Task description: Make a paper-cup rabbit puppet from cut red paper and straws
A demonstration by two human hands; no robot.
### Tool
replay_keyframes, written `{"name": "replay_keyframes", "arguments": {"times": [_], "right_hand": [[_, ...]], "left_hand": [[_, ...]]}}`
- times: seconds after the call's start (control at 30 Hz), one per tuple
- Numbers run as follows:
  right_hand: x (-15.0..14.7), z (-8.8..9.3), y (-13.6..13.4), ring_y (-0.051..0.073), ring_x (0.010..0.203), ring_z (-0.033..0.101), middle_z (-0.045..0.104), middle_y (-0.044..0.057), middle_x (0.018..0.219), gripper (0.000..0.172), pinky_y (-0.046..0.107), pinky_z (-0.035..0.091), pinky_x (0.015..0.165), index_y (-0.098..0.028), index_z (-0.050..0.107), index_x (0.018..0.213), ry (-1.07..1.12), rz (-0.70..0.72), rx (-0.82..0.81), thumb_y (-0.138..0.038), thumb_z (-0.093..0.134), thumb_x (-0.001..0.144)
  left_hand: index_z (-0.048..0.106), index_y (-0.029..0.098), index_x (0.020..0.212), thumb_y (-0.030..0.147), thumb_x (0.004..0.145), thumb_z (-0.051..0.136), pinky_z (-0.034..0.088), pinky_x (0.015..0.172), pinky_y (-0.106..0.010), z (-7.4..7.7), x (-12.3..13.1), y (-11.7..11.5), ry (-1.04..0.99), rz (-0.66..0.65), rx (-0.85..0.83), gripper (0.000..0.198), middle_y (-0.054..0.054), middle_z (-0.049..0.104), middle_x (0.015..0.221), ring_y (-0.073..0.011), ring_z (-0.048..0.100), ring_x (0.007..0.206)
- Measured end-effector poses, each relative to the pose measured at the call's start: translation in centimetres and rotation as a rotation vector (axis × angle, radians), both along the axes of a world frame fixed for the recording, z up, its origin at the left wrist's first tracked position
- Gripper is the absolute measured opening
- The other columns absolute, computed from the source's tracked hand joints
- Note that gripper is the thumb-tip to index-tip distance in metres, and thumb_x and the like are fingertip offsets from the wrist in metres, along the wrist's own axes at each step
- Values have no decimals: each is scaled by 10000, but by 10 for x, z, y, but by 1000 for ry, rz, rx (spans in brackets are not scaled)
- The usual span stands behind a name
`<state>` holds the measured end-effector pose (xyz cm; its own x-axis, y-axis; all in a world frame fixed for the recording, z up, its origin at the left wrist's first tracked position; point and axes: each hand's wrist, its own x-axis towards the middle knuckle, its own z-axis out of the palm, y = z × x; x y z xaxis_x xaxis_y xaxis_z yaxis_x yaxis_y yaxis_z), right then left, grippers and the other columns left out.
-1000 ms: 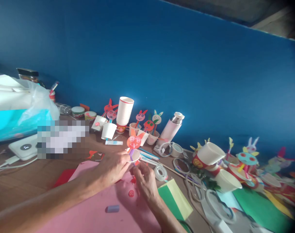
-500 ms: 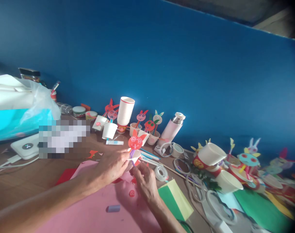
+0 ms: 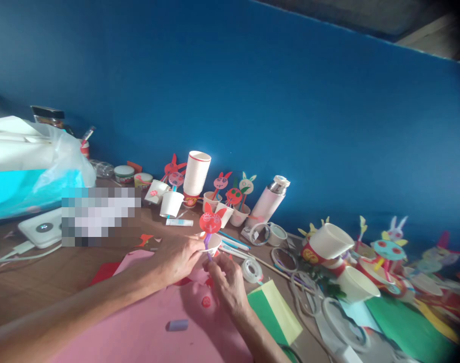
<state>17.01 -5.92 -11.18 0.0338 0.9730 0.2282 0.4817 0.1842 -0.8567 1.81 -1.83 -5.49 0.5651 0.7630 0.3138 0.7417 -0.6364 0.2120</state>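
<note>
A red paper animal face (image 3: 210, 222) with two ears stands on a purple stem above a white paper cup (image 3: 213, 244). My left hand (image 3: 183, 256) is closed on the left side of that cup. At the cup's front, my right hand (image 3: 225, 278) has its fingers pinched on the lower end of the purple strip (image 3: 209, 256). A small red round piece (image 3: 206, 301) and a purple cylinder (image 3: 177, 325) lie below on the pink paper (image 3: 147, 327).
Several paper cups with animal faces, a tall cup stack (image 3: 197, 172) and a pink flask (image 3: 267, 201) stand behind. Right are a tape roll (image 3: 251, 270), green paper (image 3: 270, 315) and more cups. A white power bank (image 3: 41, 229) and a plastic bag (image 3: 37, 171) are left.
The red face and the cup have shifted very slightly between my hands, with the cup's opening showing a little more. Both hands keep nearly the same place.
</note>
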Motion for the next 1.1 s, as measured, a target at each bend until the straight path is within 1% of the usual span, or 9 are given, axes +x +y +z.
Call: {"name": "replay_keyframes", "arguments": {"times": [0.13,0.23,0.3,0.47,0.6,0.7,0.9,1.0,1.1], "right_hand": [[0,0,0,109,570,496,546,-32,609,230,196,353,531,-167,560,645,7,-1,6,-274,466,825],[1,0,-1,115,572,501,561,-25,608,245,195,358,525,-167,581,646,9,-12,12,-301,471,820],[2,1,-2,120,573,506,571,-20,611,259,196,360,519,-169,595,657,9,-21,13,-326,471,821],[3,1,-3,127,581,517,589,-13,632,282,196,365,513,-181,613,678,9,-37,6,-370,468,829],[3,2,-3,126,568,522,594,-15,629,287,197,366,506,-189,625,686,16,-44,-14,-370,458,833],[4,3,-3,127,571,529,596,-16,625,286,197,372,511,-190,633,696,18,-36,-14,-370,458,831],[4,4,-3,132,599,542,608,-10,639,282,197,388,537,-183,631,699,24,-30,-14,-371,464,826],[5,1,-2,139,610,548,608,-6,630,283,201,391,547,-185,630,702,26,-43,-15,-372,459,828],[7,-3,-1,137,585,546,605,-6,618,288,200,385,525,-188,627,703,29,-52,-24,-379,454,831]], "left_hand": [[639,218,716,145,814,436,325,492,-241,-1,2,-1,10,43,23,237,-2,679,709,-160,618,590],[630,210,685,116,791,446,317,492,-234,-1,3,-1,-1,41,-22,233,5,662,673,-152,602,578],[619,199,649,142,787,457,315,496,-228,1,2,-1,-27,15,-69,221,3,650,664,-144,593,582],[627,213,709,264,804,475,346,527,-209,16,-9,1,-164,-88,-263,187,28,630,716,-112,555,584],[618,197,723,271,795,477,367,547,-202,26,-16,6,-224,-97,-299,174,17,613,746,-111,520,604],[604,191,707,265,803,463,360,547,-205,25,-17,9,-230,-101,-310,185,22,594,705,-107,495,584],[635,192,753,231,819,437,374,596,-211,21,-17,9,-238,-174,-345,212,7,615,768,-113,526,636],[636,183,758,250,824,431,367,548,-202,23,-20,13,-268,-161,-338,225,9,609,737,-105,512,587],[630,176,772,313,834,423,374,519,-197,24,-23,19,-323,-107,-375,256,12,602,707,-104,530,556]]}}
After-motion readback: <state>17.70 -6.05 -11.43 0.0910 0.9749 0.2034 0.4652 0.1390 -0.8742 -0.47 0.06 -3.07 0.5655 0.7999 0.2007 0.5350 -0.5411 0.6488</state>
